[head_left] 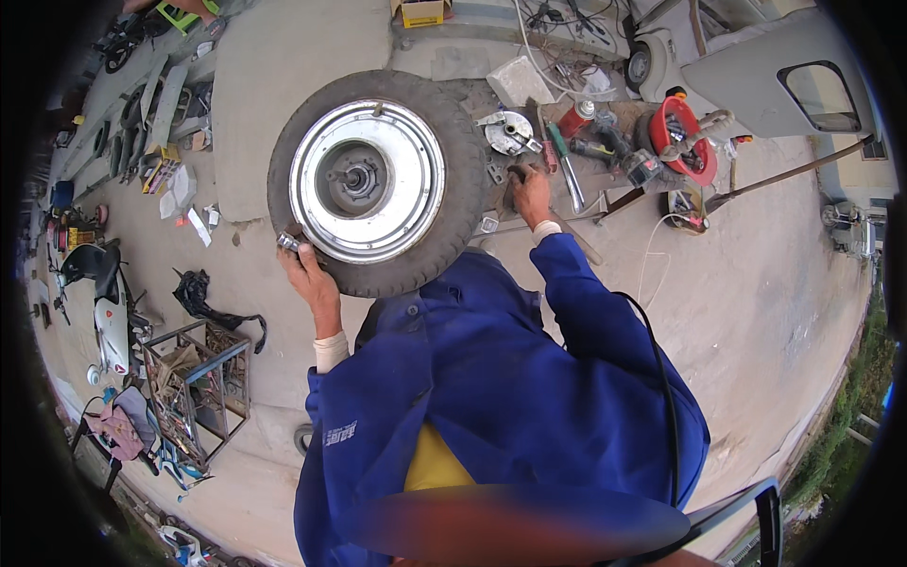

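A wheel (373, 222) with a silver rim and black tyre lies in front of me, its hub facing up. My left hand (314, 288) is at the tyre's lower left edge, its fingers round a shiny metal socket (288, 243). To the right of the tyre, my right hand (532, 197) is closed over the cluttered work surface. A dark bit shows at its fingertips, too small to name. Just beyond that hand lie a round silver brake plate (510, 132), a red-handled tool (550, 151) and a long tool with a green grip (564, 163).
Right of the tools are a red spray can (576, 118), a cordless power tool (619, 151) and a red bowl (694, 161) of parts. A pale block (520, 81) stands behind. On the left are a metal frame stand (198, 387) and a white scooter (111, 326).
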The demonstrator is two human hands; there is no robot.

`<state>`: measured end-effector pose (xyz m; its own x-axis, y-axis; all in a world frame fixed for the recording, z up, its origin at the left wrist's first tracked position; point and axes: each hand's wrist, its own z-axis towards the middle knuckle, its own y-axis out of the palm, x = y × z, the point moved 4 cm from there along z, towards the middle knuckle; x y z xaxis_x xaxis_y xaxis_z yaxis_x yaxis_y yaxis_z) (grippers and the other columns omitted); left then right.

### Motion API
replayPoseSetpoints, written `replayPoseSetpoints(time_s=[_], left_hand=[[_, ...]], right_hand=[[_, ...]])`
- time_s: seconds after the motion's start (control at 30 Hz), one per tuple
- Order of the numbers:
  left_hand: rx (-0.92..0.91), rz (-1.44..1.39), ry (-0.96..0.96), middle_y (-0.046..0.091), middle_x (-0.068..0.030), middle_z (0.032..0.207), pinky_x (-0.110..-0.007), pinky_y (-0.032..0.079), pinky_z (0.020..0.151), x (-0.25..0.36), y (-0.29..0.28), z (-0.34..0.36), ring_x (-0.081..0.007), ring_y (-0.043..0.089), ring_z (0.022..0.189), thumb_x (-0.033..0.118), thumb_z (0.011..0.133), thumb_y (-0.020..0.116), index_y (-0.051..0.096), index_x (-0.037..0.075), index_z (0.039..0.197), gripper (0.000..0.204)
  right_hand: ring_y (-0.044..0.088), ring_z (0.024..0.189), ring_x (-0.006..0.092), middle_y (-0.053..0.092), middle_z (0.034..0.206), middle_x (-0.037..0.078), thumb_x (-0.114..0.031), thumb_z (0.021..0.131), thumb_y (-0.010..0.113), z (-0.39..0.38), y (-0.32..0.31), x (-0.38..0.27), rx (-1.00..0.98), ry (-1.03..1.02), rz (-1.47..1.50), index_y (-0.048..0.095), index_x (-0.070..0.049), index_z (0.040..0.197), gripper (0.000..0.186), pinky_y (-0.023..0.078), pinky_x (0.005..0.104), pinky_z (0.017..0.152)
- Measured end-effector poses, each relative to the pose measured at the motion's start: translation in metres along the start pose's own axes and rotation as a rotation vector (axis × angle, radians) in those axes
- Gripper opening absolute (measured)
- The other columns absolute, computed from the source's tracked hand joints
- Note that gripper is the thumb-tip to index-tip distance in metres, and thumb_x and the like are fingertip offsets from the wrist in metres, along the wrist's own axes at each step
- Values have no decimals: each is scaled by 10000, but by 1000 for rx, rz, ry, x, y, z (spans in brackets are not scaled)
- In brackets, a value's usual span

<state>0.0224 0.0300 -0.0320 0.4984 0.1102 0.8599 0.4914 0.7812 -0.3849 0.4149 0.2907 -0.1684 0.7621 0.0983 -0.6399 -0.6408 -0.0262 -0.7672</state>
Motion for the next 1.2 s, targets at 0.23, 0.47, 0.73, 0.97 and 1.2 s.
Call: replayPoseSetpoints(time_s=[0.23, 0.47, 0.73, 0.97, 1.2], left_hand=[[-12, 15, -35, 623, -182, 1396, -434, 387, 1186, -2, -4, 2, -327, 572, 1318, 415, 1166, 521, 630, -61, 1402, 543], [-38, 64, -75, 609, -151, 1392, -409, 432, 1141, -5, -9, -4, -277, 594, 1285, 369, 1162, 531, 613, -16, 1439, 481], [-15, 63, -38, 590, -191, 1424, -445, 415, 1166, -9, -5, -5, -348, 571, 1331, 373, 1145, 557, 648, -22, 1401, 480], [3, 88, -34, 594, -199, 1408, -457, 387, 1181, 0, -4, -1, -360, 541, 1340, 343, 1138, 562, 658, -27, 1374, 450], [9, 56, -20, 600, -196, 1409, -471, 388, 1182, -6, -2, -1, -374, 536, 1332, 341, 1138, 560, 670, -13, 1351, 428]], right_hand=[[726, 1080, 455, 706, 1271, 232, -161, 1023, 612, 17, 78, 45, -104, -20, -158, 791, -151, 1265, 301, 599, 533, 925], [756, 1021, 432, 675, 1316, 202, -119, 1017, 570, 32, 107, 65, -196, -94, -328, 765, -120, 1181, 254, 624, 528, 839], [745, 1088, 457, 645, 1416, 241, -117, 1053, 518, 46, 107, 77, -286, -138, -368, 662, -90, 1277, 268, 631, 537, 854], [723, 1120, 491, 712, 1274, 286, -137, 978, 663, 45, 101, 56, -303, -106, -289, 657, -43, 1280, 316, 613, 555, 912], [771, 972, 386, 795, 1153, 217, -131, 1005, 695, 23, 35, 24, -18, -50, 155, 759, -26, 1245, 269, 593, 443, 888]])
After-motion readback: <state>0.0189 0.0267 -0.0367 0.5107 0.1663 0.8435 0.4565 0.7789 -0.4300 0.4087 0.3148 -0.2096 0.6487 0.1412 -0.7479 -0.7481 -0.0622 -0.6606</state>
